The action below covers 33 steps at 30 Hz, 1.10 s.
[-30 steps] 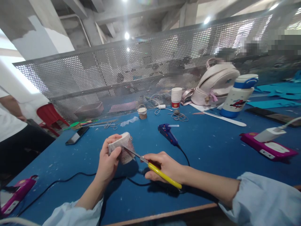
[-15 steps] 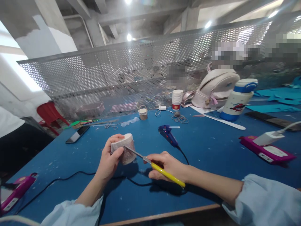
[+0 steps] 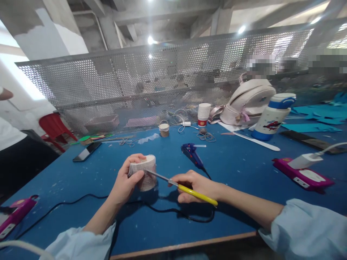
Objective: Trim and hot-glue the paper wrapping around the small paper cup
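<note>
My left hand (image 3: 126,180) is closed round a small paper cup (image 3: 148,178) that looks wrapped in twine or mesh, holding it tilted above the table. Yellow-handled scissors (image 3: 196,195) are in my right hand (image 3: 193,186), its fingers wrapped about the handles. The blades point left, and their tip touches or lies right at the cup's side near my left thumb. Whether the blades are parted cannot be made out. Beyond my right hand a blue glue gun (image 3: 193,154) lies on the table.
On the blue table (image 3: 233,216) are a small twine-wrapped cup with a handle (image 3: 164,130), stacked paper cups (image 3: 204,115), a phone (image 3: 87,151), a bottle (image 3: 273,117), a backpack (image 3: 248,103) and two magenta power strips (image 3: 303,175). A black cord (image 3: 89,195) runs across the front. A person (image 3: 16,155) stands at left.
My right hand and the scissors have shifted slightly right and up, the handles now lying flatter. The cup stays in my left hand, a little more upright. The view has moved slightly.
</note>
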Tool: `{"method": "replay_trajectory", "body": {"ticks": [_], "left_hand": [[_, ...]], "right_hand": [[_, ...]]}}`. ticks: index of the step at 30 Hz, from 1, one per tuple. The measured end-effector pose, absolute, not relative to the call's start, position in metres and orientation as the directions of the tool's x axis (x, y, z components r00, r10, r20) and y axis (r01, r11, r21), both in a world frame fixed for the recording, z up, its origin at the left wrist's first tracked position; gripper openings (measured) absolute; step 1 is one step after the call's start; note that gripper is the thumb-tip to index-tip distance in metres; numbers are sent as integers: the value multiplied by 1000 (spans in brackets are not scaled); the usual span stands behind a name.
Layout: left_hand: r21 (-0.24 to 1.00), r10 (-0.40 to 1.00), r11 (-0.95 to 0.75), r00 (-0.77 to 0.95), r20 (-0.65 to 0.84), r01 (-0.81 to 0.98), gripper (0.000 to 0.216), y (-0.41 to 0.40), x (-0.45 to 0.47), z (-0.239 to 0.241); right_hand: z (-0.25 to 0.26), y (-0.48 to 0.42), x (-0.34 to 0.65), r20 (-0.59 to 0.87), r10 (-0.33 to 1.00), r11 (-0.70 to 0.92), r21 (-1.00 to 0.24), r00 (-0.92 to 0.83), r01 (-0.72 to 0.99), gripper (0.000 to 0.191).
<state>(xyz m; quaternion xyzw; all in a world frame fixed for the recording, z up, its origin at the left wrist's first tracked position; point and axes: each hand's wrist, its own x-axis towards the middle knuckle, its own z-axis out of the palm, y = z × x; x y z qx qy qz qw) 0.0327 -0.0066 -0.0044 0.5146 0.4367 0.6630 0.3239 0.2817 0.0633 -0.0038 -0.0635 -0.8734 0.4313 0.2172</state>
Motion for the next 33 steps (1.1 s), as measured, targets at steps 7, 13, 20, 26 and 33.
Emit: {"method": "replay_trajectory", "body": {"ticks": [7,13,20,26,33], "left_hand": [[918,897,-396,-220,382,-20,29,-7,35,-4],[917,893,-399,-230,386,-10,29,-7,33,-5],[905,878,-420,-221,424,65,26,-4,25,-12],[861,837,-482,-207,507,160,19,-2,22,-14],[861,838,-484,-200,508,157,19,-2,24,-14]], "right_hand": [[-5,65,283,290,288,572,-816,-913,-79,60],[-7,64,283,260,310,543,-838,-914,-54,60],[-7,61,281,315,312,576,-813,-896,-85,50],[-4,59,280,338,332,631,-773,-880,-58,43],[-10,62,282,363,334,655,-753,-870,-63,47]]}}
